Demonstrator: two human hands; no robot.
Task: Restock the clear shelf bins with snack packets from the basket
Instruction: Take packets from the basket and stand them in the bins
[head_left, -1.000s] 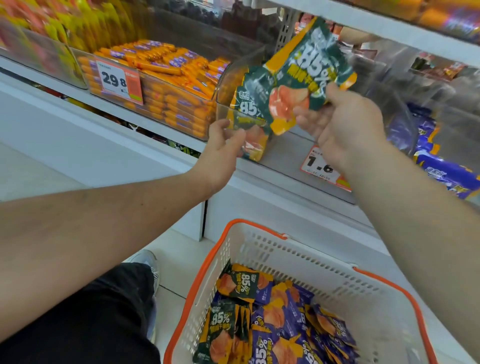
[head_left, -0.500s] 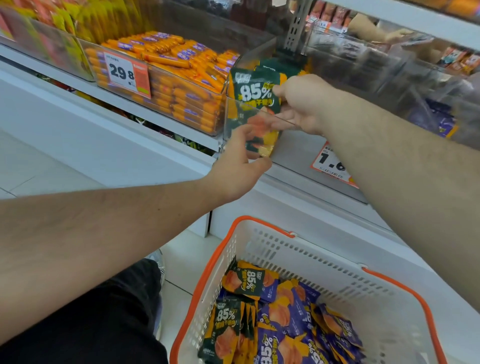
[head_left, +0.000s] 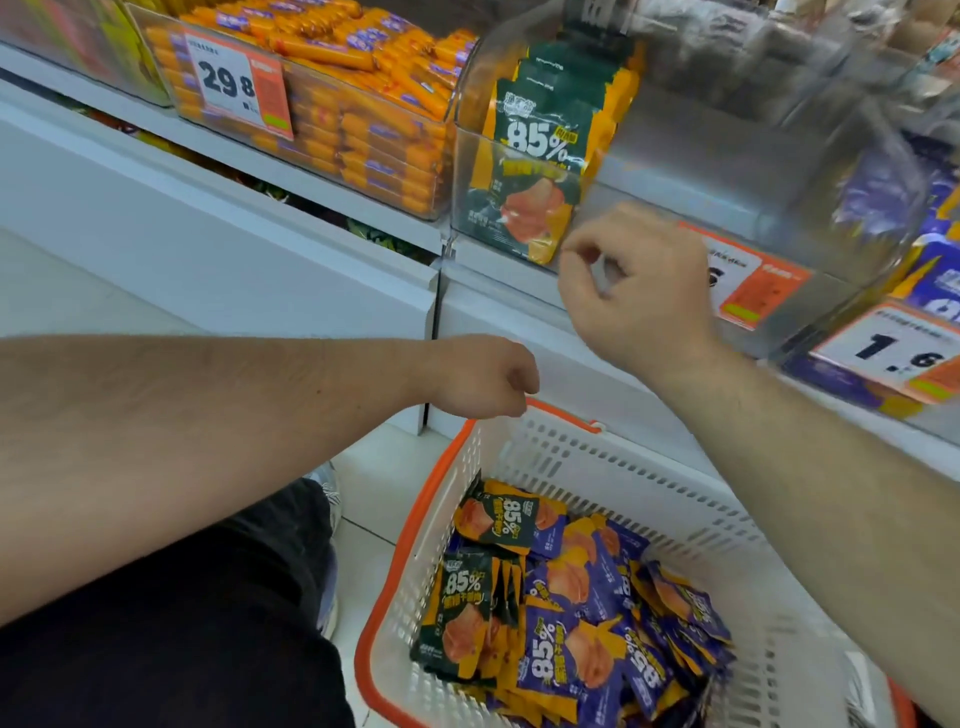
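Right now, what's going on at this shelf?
A person is restocking snack packets. Green packets stand upright in the clear bin. Both hands are empty: the right hand hangs loosely curled in front of the bin, the left hand above the basket rim. Green and purple packets remain in the basket.

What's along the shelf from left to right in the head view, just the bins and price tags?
29.8 price tag → bin of orange snack sticks → clear bin of green 85% packets → orange tag behind the right hand → 1.6 price tag.
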